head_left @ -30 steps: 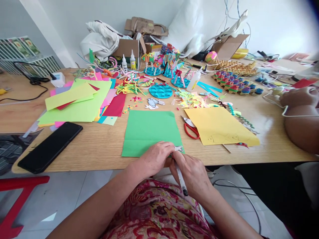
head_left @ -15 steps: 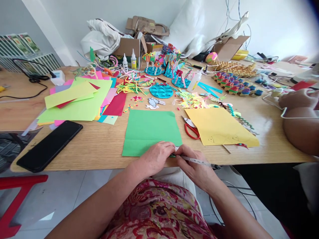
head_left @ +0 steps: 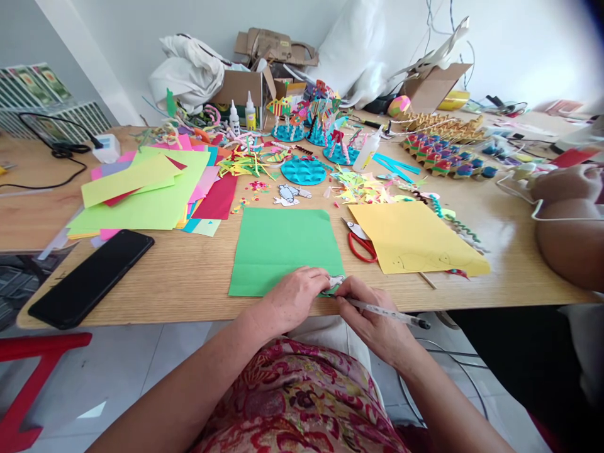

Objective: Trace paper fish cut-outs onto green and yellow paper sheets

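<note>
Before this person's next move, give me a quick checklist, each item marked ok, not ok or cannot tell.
1. Clear-barrelled pen gripped: ok, held in the right hand.
2. Left hand on the green paper sheet: ok, resting at its near edge.
3. White paper cutout on the sheet: ok, at the near right corner, between the hands.
4. Cutout's whole outline visible: not ok, part is hidden at the fingers.
5. Pen tip touching paper: cannot tell, too small to see.
6. Red-handled scissors off the green sheet: ok, lying to its right.
</note>
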A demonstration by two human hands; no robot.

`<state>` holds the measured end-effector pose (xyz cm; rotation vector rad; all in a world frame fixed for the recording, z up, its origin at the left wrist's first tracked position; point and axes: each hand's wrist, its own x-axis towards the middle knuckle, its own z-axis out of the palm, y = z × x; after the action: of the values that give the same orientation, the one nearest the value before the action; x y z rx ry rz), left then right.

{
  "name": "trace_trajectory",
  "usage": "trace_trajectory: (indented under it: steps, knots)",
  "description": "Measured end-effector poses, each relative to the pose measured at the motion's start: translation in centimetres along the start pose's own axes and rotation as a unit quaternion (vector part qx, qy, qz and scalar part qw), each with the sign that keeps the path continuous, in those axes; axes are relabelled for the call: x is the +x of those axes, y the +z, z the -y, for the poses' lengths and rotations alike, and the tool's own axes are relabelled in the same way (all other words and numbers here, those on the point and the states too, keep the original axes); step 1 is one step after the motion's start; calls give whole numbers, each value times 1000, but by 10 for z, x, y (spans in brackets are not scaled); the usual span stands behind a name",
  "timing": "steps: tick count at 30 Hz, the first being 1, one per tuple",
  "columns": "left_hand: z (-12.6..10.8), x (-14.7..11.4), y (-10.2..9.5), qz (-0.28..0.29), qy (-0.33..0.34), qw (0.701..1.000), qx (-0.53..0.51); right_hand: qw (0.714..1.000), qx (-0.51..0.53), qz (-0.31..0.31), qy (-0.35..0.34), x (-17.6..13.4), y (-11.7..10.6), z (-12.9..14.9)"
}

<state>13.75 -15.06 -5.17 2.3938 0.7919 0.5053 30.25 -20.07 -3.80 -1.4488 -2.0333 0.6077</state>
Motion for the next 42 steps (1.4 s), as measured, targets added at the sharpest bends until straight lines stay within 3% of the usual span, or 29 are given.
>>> trace_trajectory:
  steps: [13, 22, 42]
  knots:
    - [0, 0, 1, 0, 2, 1000, 8, 999, 32, -12, 9, 2, -11, 0]
    - [3, 0, 3, -10, 3, 1000, 14, 999, 44, 0, 10, 3, -1, -5]
    - [2, 1, 3, 1, -5, 1000, 13, 999, 45, 13, 7, 1, -5, -1]
